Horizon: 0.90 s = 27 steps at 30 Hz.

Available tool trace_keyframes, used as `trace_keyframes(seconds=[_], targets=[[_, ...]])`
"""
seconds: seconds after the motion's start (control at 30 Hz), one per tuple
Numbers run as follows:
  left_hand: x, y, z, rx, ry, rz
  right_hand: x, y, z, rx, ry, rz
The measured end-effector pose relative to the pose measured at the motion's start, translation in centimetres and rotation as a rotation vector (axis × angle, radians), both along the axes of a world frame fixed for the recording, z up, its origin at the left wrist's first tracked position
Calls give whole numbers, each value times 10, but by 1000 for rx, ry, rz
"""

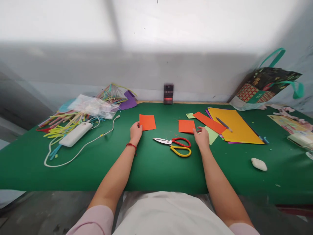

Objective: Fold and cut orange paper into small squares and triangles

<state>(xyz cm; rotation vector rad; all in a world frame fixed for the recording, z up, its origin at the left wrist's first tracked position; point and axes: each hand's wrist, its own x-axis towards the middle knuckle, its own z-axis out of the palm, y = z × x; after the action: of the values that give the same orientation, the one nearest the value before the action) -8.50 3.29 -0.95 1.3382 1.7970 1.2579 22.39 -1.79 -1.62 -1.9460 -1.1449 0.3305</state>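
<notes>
My left hand [136, 131] is closed on the left edge of an orange paper square [147, 122]. A second orange paper square [186, 126] lies to the right on the green tabletop. At that square's right edge is my right hand [201, 137], its thumb at the corner and its fingers curved and apart. Scissors [181, 142] with one red and one yellow handle lie between my hands, blades slightly parted and pointing left. Partly under my right hand is a light green paper [211, 134]. An orange paper strip [209, 122] slants across it and onto yellow sheets.
Yellow sheets [234, 122] with a pen [224, 124] on top lie at right, near a white case [259, 164]. Paper strips [57, 129], a plastic bag [90, 106] and a white power bank [76, 134] with a cable occupy the left. A patterned bag [264, 86] stands back right.
</notes>
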Motion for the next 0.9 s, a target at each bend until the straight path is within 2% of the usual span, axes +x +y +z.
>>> trace_keyframes(seconds=[0.1,0.17,0.37,0.47,0.57,0.73,0.8,0.9], targets=[[2,-4,4,41,235,79,-1,5,-3,-108,72,-1],[3,-5,6,32,358,85,-3,9,-4,-122,149,7],[7,-8,9,132,427,-37,-1,15,-9,-17,304,78],[16,-16,11,204,415,-155,1,15,-10,74,363,83],[30,-26,9,251,442,-285,-1,12,-7,209,272,41],[54,-39,-2,295,446,-518,-9,5,1,623,-46,85],[59,-41,-6,322,405,-548,-13,2,3,683,-113,171],[60,-42,-6,411,282,-491,-20,-4,4,668,-163,437]])
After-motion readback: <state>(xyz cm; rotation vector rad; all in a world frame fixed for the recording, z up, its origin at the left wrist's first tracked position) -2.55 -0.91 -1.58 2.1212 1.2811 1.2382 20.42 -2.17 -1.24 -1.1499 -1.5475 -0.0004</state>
